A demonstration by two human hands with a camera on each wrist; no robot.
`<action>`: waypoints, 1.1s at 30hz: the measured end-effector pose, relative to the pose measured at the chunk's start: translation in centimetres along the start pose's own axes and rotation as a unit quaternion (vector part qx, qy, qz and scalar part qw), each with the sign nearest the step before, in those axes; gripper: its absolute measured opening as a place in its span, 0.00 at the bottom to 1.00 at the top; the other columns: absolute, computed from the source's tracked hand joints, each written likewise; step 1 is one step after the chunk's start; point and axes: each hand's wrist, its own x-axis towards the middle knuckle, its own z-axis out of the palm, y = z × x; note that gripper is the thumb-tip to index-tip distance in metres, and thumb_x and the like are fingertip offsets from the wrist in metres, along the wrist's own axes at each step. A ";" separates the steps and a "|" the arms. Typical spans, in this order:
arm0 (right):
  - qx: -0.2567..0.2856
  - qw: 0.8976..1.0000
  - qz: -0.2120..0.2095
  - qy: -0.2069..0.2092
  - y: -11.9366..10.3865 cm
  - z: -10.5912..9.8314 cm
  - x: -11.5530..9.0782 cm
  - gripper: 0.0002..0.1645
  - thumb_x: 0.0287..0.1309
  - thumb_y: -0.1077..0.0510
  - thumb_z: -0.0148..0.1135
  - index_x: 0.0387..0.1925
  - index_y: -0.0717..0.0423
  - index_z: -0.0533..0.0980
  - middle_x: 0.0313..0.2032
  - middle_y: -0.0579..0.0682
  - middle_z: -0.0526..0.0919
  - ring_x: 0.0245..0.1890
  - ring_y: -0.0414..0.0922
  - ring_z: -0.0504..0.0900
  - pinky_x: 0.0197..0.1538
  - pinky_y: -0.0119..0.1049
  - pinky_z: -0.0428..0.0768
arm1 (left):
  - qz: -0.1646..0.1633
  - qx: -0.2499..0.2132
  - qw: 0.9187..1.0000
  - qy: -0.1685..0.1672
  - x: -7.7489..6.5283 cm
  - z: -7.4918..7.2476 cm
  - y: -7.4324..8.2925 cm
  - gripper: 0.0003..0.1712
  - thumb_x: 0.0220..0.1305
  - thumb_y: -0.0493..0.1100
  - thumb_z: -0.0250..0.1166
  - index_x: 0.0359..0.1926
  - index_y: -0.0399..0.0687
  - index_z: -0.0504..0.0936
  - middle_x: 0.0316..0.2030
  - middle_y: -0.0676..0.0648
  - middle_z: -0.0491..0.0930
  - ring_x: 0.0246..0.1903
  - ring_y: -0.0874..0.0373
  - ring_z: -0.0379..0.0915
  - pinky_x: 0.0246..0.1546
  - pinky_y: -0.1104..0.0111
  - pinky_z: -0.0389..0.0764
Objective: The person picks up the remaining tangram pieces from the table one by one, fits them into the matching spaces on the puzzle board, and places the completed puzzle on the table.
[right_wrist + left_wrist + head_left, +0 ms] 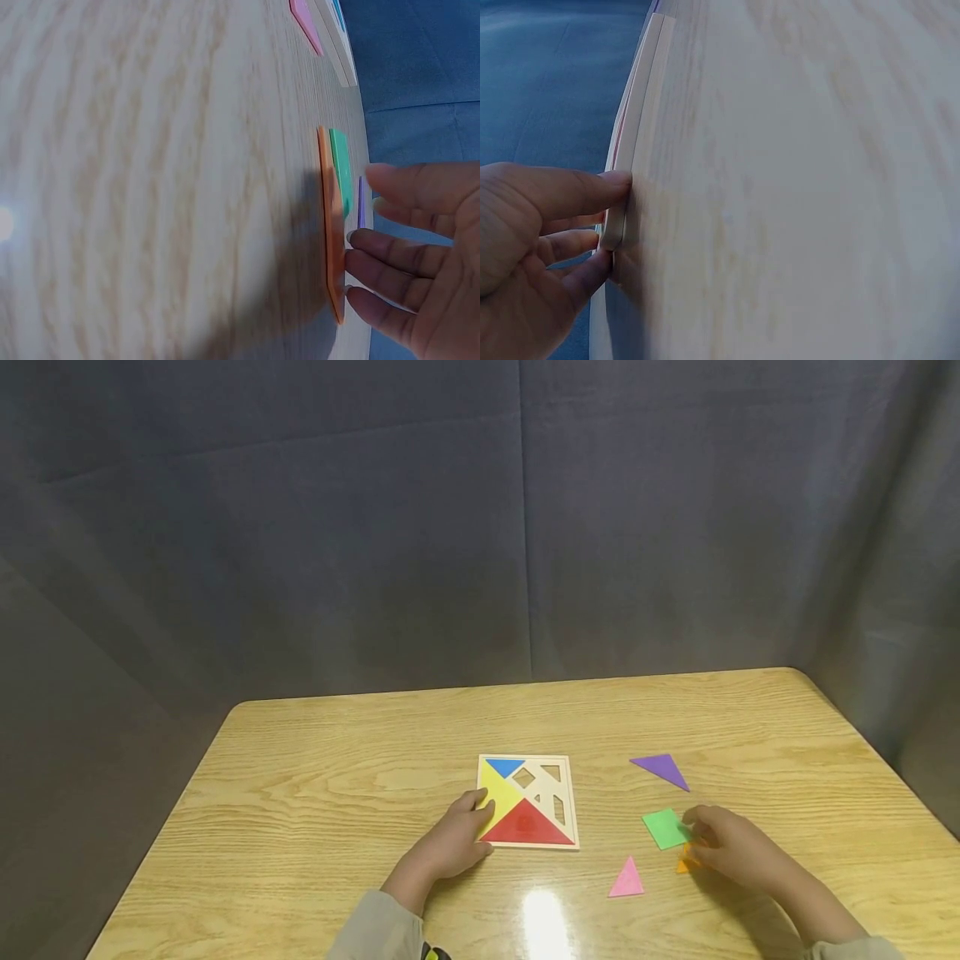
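A square wooden tangram board (573, 802) lies on the table, with blue (505, 767), yellow (501, 792) and red (527, 825) triangles set in it. My left hand (455, 837) holds the board at its near left corner, fingers over the yellow triangle's edge and thumb at the near side. In the left wrist view, finger and thumb pinch the board's corner (617, 225). My right hand (738, 850) hovers over an orange piece (330, 225), partly covering it, fingers loosely bent and nothing gripped. Its fingertips are close to the orange piece and a green square (664, 828).
A purple triangle (664, 768) lies beyond the green square. Nearer me is a pink triangle (627, 878), between the board and the orange piece. The wooden table (315, 777) ends at a dark grey curtain (375, 568).
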 end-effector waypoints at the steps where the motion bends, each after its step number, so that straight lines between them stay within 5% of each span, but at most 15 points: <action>1: -0.003 1.000 0.002 0.000 0.0 0.0 0.0 0.20 0.43 0.64 0.62 0.41 0.67 0.70 0.38 0.58 0.75 0.39 0.58 0.73 0.39 0.52 0.73 | 0.000 -0.001 1.000 0.000 0.0 0.0 0.0 0.30 0.53 0.38 0.60 0.56 0.32 0.64 0.59 0.38 0.54 0.59 0.46 0.50 0.54 0.60 0.60; 16: -0.070 0.997 -0.016 0.006 0.4 0.3 -0.1 0.20 0.29 0.69 0.68 0.30 0.58 0.72 0.29 0.45 0.72 0.30 0.42 0.68 0.34 0.37 0.73 | 0.008 -0.008 1.000 -0.002 -0.1 -0.1 -0.1 0.30 0.53 0.38 0.59 0.57 0.31 0.63 0.60 0.37 0.53 0.59 0.45 0.49 0.55 0.60 0.59; 24: -0.076 0.997 -0.003 0.004 0.6 0.5 -0.1 0.20 0.29 0.73 0.65 0.33 0.62 0.75 0.32 0.49 0.76 0.35 0.49 0.73 0.40 0.46 0.73 | 0.001 -0.010 1.000 -0.002 -0.2 0.2 -0.2 0.30 0.53 0.38 0.60 0.57 0.32 0.64 0.60 0.38 0.53 0.59 0.45 0.49 0.55 0.59 0.59; 33: -0.117 0.992 -0.043 -0.002 0.6 0.7 0.1 0.19 0.29 0.72 0.66 0.24 0.51 0.70 0.22 0.40 0.64 0.25 0.37 0.63 0.26 0.30 0.68 | 0.002 -0.011 1.000 0.005 -0.1 0.2 -0.2 0.30 0.53 0.38 0.59 0.57 0.32 0.63 0.60 0.38 0.54 0.59 0.45 0.49 0.55 0.59 0.59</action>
